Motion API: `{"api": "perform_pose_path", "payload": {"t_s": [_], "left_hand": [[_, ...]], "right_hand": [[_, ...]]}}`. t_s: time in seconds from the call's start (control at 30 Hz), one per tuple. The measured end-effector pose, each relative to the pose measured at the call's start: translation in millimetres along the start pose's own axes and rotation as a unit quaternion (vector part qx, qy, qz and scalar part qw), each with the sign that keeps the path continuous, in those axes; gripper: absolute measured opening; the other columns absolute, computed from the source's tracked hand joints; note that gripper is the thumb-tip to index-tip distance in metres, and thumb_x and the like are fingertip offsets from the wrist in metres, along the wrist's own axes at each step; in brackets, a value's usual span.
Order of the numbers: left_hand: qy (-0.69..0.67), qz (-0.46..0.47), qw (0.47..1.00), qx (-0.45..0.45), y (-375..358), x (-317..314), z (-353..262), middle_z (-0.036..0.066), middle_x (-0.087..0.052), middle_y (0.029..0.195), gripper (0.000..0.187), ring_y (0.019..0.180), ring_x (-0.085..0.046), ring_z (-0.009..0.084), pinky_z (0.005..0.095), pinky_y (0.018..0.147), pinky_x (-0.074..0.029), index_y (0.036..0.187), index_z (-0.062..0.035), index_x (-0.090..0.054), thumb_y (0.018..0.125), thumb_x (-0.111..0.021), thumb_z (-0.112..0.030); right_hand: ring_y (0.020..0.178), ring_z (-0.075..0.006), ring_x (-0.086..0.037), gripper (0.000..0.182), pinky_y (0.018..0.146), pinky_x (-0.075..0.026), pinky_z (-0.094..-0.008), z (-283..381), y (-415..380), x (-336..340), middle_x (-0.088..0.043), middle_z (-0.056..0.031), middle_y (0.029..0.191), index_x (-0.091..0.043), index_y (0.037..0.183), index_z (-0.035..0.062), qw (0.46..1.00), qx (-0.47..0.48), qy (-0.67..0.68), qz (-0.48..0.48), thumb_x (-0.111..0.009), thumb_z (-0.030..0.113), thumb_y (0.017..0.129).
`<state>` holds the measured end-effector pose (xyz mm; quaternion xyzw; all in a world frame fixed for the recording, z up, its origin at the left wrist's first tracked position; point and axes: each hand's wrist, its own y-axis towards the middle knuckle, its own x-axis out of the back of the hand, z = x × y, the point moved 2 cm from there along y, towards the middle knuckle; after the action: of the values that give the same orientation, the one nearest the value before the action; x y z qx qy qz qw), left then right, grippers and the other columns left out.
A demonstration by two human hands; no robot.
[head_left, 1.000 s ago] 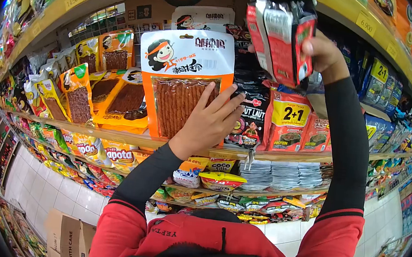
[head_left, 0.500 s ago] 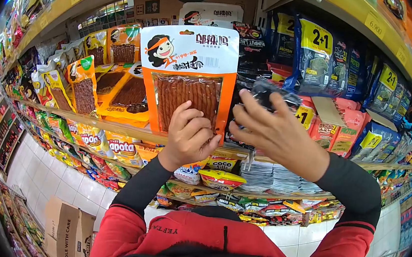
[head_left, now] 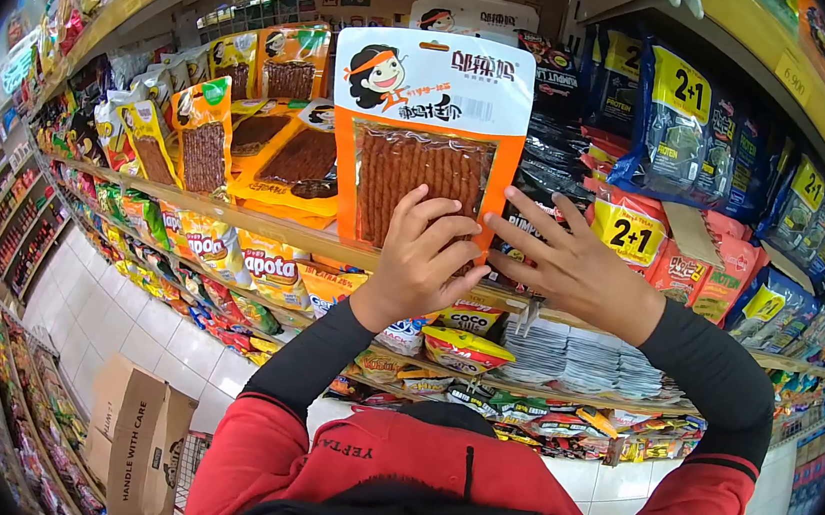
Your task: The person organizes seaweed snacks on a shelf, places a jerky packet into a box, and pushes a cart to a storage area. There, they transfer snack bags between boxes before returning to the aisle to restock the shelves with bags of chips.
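A large white and orange snack pack [head_left: 422, 183] with brown sticks behind its clear window stands upright at the shelf's front. My left hand [head_left: 427, 259] lies against the pack's lower part, its fingers bent over the window and the thumb near the lower right corner. Just right of the pack, my right hand [head_left: 573, 264] is spread, palm toward the shelf, with its fingertips close to the pack's right edge and in front of black packs [head_left: 553, 162]. Nothing is held in it.
Orange snack packs [head_left: 292, 159] lie to the left. Pink 2+1 packs [head_left: 627, 230] and blue 2+1 packs [head_left: 683, 125] stand to the right. A wooden shelf edge [head_left: 275, 227] runs below. An open cardboard box [head_left: 136, 450] is on the floor at lower left.
The view has shifted, so the shelf appears further right. My right hand has come down from a dark, shiny pack and is now beside the orange pack. My left hand stays on that pack.
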<state>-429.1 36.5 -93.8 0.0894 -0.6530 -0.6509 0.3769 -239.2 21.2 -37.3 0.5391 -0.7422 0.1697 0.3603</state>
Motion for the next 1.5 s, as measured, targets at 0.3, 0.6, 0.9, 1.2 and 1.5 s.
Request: {"api": "perform_pose_path", "payload": {"t_s": [0.3,0.6,0.9,1.2,1.5], "left_hand": [[-0.01,0.008,1.0,0.005,-5,2,-1,0.001,-0.059,0.098,0.018,0.105,-0.049,0.0262,0.0506,0.097,-0.032,0.076,-0.012,-0.061,0.066,-0.073,-0.021],[-0.019,-0.015,1.0,0.014,-9,8,-6,0.001,-0.06,0.096,0.015,0.104,-0.049,0.026,0.0508,0.098,-0.032,0.073,-0.0126,-0.061,0.067,-0.073,-0.019],[0.004,-0.03,0.999,0.026,-21,42,-13,0.001,-0.06,0.098,0.013,0.106,-0.049,0.0273,0.0511,0.1,-0.03,0.074,-0.0142,-0.062,0.066,-0.072,-0.019],[0.201,-0.099,0.961,0.16,-69,136,-13,0.009,-0.058,0.102,0.01,0.109,-0.046,0.0313,0.0504,0.1,-0.03,0.08,-0.008,-0.059,0.071,-0.063,-0.01],[0.306,-0.132,0.906,0.261,-122,178,-67,0.011,-0.057,0.101,0.006,0.107,-0.047,0.033,0.0467,0.096,-0.033,0.08,-0.0047,-0.055,0.08,-0.059,-0.01]], "right_hand": [[0.135,-0.0319,-0.021,0.039,0.107,-0.023,-0.0515,-2,-8,25,-0.034,-0.0122,0.138,-0.056,0.104,0.0091,0.99,-0.041,0.137,-0.017,-0.066,0.016,0.067],[0.131,-0.0323,-0.029,0.035,0.107,-0.024,-0.0499,-4,-21,35,-0.043,-0.0121,0.13,-0.059,0.097,0.0069,0.983,-0.076,0.145,-0.085,-0.068,0.016,0.065],[0.124,-0.0346,-0.04,0.034,0.099,-0.036,-0.0464,-20,-61,89,-0.049,-0.0129,0.125,-0.06,0.095,0.0038,0.952,-0.22,0.101,-0.188,-0.068,0.001,0.063],[0.121,-0.0354,-0.041,0.043,0.098,-0.037,-0.0428,-66,-98,87,-0.045,-0.0141,0.126,-0.058,0.105,0.0076,0.936,-0.301,0.039,-0.179,-0.069,0.002,0.064],[0.117,-0.0362,-0.043,0.064,0.088,-0.045,-0.0444,-144,-79,19,-0.042,-0.0156,0.128,-0.055,0.114,0.0151,0.944,-0.314,-0.067,-0.08,-0.076,0.005,0.054]]}}
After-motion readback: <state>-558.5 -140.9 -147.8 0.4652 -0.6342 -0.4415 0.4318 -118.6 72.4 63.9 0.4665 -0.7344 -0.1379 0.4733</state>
